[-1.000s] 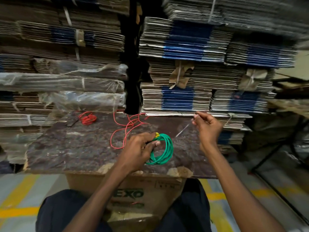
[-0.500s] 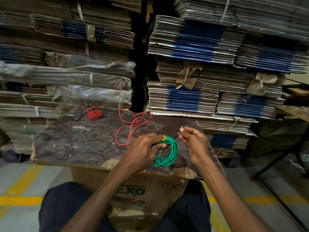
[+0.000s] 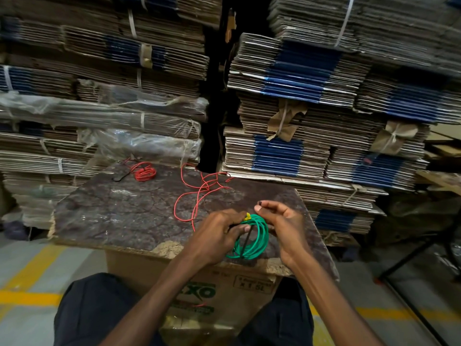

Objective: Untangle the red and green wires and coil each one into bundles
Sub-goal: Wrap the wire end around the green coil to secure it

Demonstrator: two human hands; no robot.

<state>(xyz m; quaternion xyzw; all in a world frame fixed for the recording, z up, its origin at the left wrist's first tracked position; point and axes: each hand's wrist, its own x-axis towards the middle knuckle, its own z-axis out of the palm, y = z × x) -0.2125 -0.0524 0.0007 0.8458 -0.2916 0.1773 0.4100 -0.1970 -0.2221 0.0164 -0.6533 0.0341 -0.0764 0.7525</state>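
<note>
You had a worn dark board (image 3: 119, 216) as your worktop, laid on a cardboard box (image 3: 149, 273) printed with green letters. A small dark flat object (image 3: 121, 176) lay near its far edge. Behind it stood strapped stacks of flattened cartons (image 3: 287, 96), some wrapped in clear plastic (image 3: 139, 143). Yellow lines (image 3: 27, 295) crossed the grey floor.

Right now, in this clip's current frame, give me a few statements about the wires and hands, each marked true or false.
1. The left hand grips the green coil. True.
2. The loose red wire is already coiled into a neat bundle. False: it lies in open, sprawling loops on the board.
3. A small red bundle sits at the board's far side. True.
4. The right hand rests flat on the board. False: its fingers are curled beside the green coil, seemingly pinching something thin.
</note>
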